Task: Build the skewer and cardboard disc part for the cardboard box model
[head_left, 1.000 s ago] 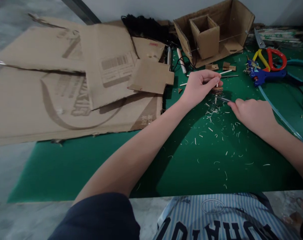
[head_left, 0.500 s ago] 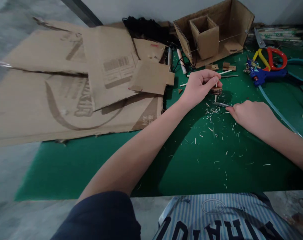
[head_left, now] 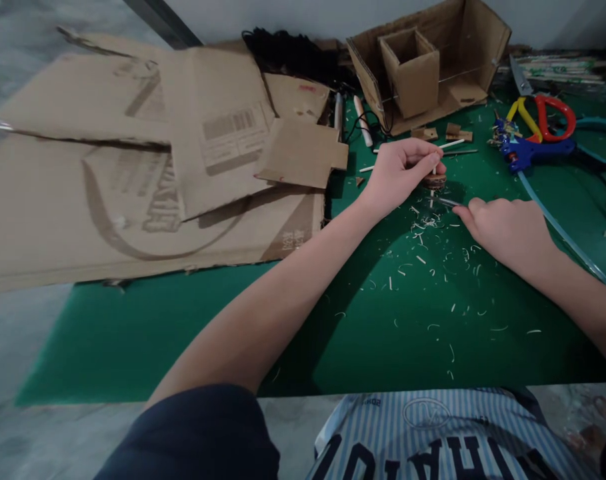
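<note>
My left hand (head_left: pixel 400 175) is closed, pinching a thin white stick that stands upright through a small round cardboard disc (head_left: pixel 434 180) on the green mat (head_left: pixel 263 320). My right hand (head_left: pixel 507 230) is closed on a slim metal blade (head_left: pixel 447 201), whose tip points left at the foot of the stick below the disc. Pale shavings (head_left: pixel 433 257) lie scattered on the mat just in front of both hands.
Flattened cardboard sheets (head_left: pixel 133 160) cover the left side. An open cardboard box (head_left: pixel 427 67) with a smaller box inside stands at the back. Red and yellow scissors (head_left: pixel 545 117), a blue tool (head_left: pixel 525 150), white sticks and cardboard scraps lie at the back right.
My right hand with the blade drew back slightly toward me, then returned to the base of the stick. My left hand stayed holding the stick.
</note>
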`<state>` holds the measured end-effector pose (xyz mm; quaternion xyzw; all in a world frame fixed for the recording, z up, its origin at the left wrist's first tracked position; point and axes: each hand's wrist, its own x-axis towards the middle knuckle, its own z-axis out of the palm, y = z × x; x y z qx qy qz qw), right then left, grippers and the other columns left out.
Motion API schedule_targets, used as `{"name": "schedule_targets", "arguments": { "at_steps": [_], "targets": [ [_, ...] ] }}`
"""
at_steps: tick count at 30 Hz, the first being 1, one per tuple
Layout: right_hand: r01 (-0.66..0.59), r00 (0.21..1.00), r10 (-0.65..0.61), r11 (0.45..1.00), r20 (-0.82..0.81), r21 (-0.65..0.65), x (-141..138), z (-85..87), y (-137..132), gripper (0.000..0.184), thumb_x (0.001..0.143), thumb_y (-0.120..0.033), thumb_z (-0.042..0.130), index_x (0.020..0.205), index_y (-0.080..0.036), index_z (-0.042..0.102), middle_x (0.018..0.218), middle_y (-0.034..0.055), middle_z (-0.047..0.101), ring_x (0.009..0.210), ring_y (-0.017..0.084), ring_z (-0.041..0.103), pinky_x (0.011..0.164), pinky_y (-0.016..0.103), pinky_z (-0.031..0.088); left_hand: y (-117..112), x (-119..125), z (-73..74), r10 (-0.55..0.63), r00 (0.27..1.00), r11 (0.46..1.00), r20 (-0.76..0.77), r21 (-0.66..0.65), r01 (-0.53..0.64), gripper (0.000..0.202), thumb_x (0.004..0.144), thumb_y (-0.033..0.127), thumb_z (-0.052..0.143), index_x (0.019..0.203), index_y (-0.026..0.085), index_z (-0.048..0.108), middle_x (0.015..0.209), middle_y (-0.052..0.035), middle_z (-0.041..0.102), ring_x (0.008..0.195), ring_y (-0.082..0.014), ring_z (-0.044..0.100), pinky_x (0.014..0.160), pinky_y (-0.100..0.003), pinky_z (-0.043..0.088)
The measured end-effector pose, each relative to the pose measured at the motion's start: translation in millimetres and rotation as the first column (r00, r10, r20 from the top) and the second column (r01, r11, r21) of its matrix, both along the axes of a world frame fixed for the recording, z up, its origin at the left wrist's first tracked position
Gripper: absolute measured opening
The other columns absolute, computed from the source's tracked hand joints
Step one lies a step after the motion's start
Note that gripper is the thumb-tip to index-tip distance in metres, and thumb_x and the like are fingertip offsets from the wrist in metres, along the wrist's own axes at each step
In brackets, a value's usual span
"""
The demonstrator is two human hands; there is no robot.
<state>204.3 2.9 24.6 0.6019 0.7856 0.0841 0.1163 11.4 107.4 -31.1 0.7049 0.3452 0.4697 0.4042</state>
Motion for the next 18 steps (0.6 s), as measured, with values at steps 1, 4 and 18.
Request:
{"name": "schedule_targets", "arguments": {
  "at_steps": [1,4,18],
  "targets": [
    [0.004,1.0,-0.004,1.0,0.0,-0.001,0,-0.6,1,0.066,0.111,-0.046,0.02,0.098,-0.011,0.075,0.07,0.014,0.069,0.056,0.019,0.057,0.059,0.031,0.021,0,0,-0.1,-0.001,1.0,1.0,-0.003,0.006,0.001,0.022,0.102,0.039,0.068,0.102,0.018,0.072,0.086,-0.0035,0.078,0.083,-0.0149,0.079,0.079,-0.028,0.067],
    [0.014,1.0,-0.014,1.0,-0.012,-0.004,-1,-1.5,1,0.067,0.111,-0.046,0.019,0.101,-0.01,0.075,0.072,0.0153,0.07,0.058,0.02,0.059,0.059,0.032,0.022,0,0,0.3,-0.006,1.0,1.0,0.003,0.004,0.006,0.025,0.101,0.043,0.069,0.101,0.019,0.072,0.085,-0.0034,0.078,0.084,-0.0156,0.079,0.079,-0.029,0.067],
    [0.053,0.998,-0.056,0.974,-0.007,-0.221,-12,12.6,-1,0.06,0.111,-0.04,0.029,0.095,-0.01,0.078,0.076,0.0162,0.071,0.058,0.019,0.06,0.055,0.03,0.024,0,-1,0.0,-0.022,1.0,1.0,0.011,-0.021,0.022,0.026,0.102,0.043,0.067,0.102,0.018,0.071,0.087,-0.0038,0.079,0.085,-0.0152,0.079,0.082,-0.029,0.067]
  ]
}}
